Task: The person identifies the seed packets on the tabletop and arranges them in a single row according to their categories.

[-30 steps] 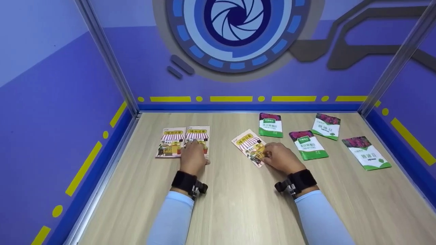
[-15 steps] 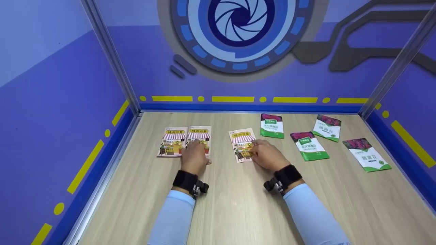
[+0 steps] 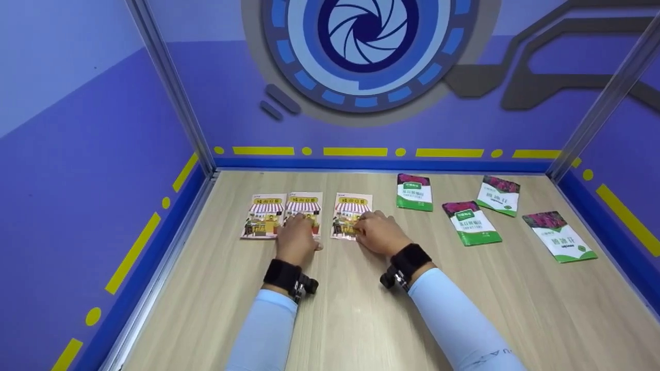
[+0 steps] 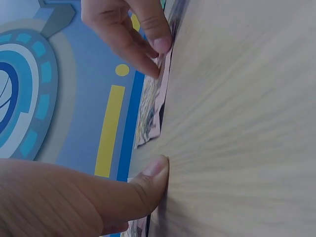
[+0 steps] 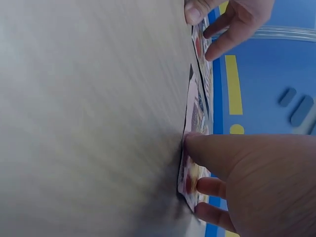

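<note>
My right hand (image 3: pixel 380 234) pinches a thin, glossy packet (image 3: pixel 344 214) on the wood-grained table (image 3: pixel 350 314); my left hand (image 3: pixel 297 237), relaxed, touches its flat twin (image 3: pixel 304 202).

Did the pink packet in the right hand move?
Yes. The packet slid left: it was below the right end of the middle yellow dash and now sits below that dash's centre. It straightened too.

"Where's the head camera?"
"High over the tabletop (image 3: pixel 350 324), looking forward and down to the back wall (image 3: pixel 216 103)."
"And the wrist views?"
"Low, close, tipped sideways, each looking across its near fingers (image 5: pixel 212 186) to the opposite ones; both share the rightmost striped-awning packet (image 3: pixel 346 212) and the back wall."
</note>
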A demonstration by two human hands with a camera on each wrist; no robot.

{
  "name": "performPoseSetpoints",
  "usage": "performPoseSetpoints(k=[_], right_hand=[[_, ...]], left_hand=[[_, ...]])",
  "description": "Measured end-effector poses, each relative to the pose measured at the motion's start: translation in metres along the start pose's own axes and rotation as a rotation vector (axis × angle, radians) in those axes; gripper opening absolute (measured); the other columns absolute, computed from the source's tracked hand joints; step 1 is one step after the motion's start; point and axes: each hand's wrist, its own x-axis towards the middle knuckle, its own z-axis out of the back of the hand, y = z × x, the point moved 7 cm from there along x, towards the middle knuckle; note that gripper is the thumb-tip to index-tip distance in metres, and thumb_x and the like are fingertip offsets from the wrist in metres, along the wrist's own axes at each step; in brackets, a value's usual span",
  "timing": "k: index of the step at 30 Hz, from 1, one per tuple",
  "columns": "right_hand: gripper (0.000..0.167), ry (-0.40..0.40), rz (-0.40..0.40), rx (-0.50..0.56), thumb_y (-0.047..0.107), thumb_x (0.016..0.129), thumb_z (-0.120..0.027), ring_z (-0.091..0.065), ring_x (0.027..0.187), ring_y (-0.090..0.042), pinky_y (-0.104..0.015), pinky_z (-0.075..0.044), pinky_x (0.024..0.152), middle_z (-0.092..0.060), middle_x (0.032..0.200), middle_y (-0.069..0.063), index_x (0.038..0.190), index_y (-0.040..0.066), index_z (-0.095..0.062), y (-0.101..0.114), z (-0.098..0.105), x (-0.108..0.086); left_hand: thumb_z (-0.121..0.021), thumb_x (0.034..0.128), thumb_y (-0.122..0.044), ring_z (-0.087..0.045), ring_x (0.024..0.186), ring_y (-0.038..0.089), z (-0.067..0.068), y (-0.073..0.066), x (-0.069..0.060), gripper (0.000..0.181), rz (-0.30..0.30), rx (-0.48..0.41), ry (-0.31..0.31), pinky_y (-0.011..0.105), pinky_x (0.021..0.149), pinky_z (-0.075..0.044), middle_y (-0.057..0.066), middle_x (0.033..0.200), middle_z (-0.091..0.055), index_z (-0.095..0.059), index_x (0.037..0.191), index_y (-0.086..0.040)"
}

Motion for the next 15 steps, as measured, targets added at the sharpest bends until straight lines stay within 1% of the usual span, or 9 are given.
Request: performPoseSetpoints(k=[3,7,10,13,15], right_hand=[[0.031,0.001,0.014,-0.008,0.033,0.100,-0.069,-0.059,0.124,-0.032,-0.063,-0.052,0.098,-0.067,0.136,-0.005,0.128,0.020,-0.076,0.006,-0.003,0.004],[0.033,0.006,0.019,0.000,0.033,0.101,-0.067,-0.058,0.127,-0.031,-0.066,-0.049,0.100,-0.065,0.139,-0.005,0.131,0.021,-0.074,0.011,-0.006,0.009],[0.033,-0.007,0.028,0.011,0.032,0.101,-0.067,-0.058,0.127,-0.031,-0.068,-0.048,0.100,-0.066,0.139,-0.005,0.132,0.021,-0.074,0.014,-0.007,0.010],[0.032,-0.027,0.043,0.017,0.032,0.101,-0.067,-0.059,0.125,-0.031,-0.067,-0.049,0.096,-0.066,0.137,-0.006,0.130,0.022,-0.075,0.016,-0.007,0.011],[0.032,-0.031,0.049,0.018,0.032,0.101,-0.067,-0.059,0.125,-0.031,-0.067,-0.050,0.095,-0.066,0.138,-0.006,0.131,0.022,-0.075,0.017,-0.007,0.011]], left_hand=[[-0.097,0.0712,-0.035,-0.059,0.127,0.037,-0.001,0.000,0.000,0.061,0.009,0.011,0.019,0.065,0.102,-0.047,0.013,0.140,-0.064,-0.075,0.123,-0.014],[-0.096,0.0732,-0.035,-0.057,0.131,0.037,-0.001,0.000,0.000,0.062,0.013,0.010,0.030,0.065,0.105,-0.046,0.014,0.144,-0.062,-0.073,0.127,-0.014],[-0.095,0.0734,-0.036,-0.058,0.128,0.036,-0.001,0.000,0.000,0.059,0.014,0.004,0.033,0.063,0.105,-0.046,0.012,0.139,-0.064,-0.074,0.124,-0.014],[-0.096,0.0722,-0.037,-0.060,0.123,0.035,-0.001,-0.001,0.000,0.056,0.009,0.004,0.026,0.061,0.102,-0.048,0.011,0.130,-0.067,-0.076,0.119,-0.015],[-0.096,0.0716,-0.038,-0.060,0.122,0.035,-0.001,0.000,0.000,0.057,0.011,0.004,0.027,0.060,0.102,-0.048,0.010,0.128,-0.067,-0.076,0.119,-0.015]])
